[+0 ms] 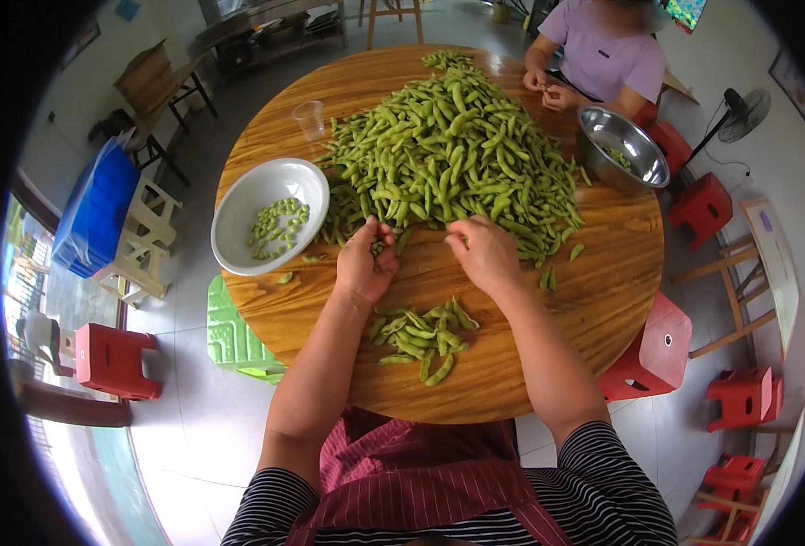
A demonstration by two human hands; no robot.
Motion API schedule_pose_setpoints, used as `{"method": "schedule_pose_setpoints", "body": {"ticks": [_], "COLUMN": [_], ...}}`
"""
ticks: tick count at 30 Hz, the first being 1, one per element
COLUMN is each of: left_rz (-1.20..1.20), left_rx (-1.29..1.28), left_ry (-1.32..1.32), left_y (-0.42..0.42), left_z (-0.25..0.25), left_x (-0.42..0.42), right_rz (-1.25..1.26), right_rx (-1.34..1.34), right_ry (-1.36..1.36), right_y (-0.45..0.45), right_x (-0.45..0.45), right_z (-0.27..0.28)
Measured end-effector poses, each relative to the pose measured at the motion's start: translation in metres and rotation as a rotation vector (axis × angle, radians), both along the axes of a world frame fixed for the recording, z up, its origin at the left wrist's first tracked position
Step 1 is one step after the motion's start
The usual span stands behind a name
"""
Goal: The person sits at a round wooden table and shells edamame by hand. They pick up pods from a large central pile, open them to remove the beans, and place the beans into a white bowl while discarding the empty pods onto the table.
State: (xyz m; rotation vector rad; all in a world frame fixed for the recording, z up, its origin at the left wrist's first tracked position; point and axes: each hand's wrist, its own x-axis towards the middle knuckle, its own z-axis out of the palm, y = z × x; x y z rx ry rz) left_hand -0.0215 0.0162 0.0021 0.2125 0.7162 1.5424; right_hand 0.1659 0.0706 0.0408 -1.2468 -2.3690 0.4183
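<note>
A large heap of green soybean pods (450, 143) covers the middle of the round wooden table (272, 307). At the heap's near edge, my left hand (369, 256) is curled with a few shelled green beans in its fingers. My right hand (481, 249) is beside it on the right, fingers bent at the edge of the heap; a bit of green shows under them, though what it grips is mostly hidden. Left of my left hand, a white bowl (231, 218) holds loose shelled beans (278, 228). Between my forearms lies a small pile of pods (423, 332), some looking split.
Across the table at the right, another person (600, 54) works with both hands near a steel bowl (593, 147) containing some beans. A clear plastic cup (309, 121) stands beyond the white bowl. Single pods lie near the heap. A green stool (238, 334) and a red stool (661, 348) adjoin the table.
</note>
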Motion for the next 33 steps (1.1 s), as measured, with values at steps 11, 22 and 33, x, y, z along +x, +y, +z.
{"method": "schedule_pose_setpoints", "body": {"ticks": [11,22,33], "left_rz": [0.002,-0.137,-0.435], "left_rx": [0.058,-0.014,0.091], "left_ry": [0.037,0.227,0.227], "left_y": [-0.003,-0.005,-0.013], "left_z": [0.003,0.004,0.007], "left_x": [0.005,0.009,0.014], "right_rz": [0.058,0.101,0.346], "right_rx": [0.145,-0.361,-1.039], "right_ry": [-0.057,0.384,0.943], "right_y": [0.003,0.003,0.0], "right_x": [-0.006,-0.01,-0.011], "right_z": [-0.017,-0.019,-0.015]}}
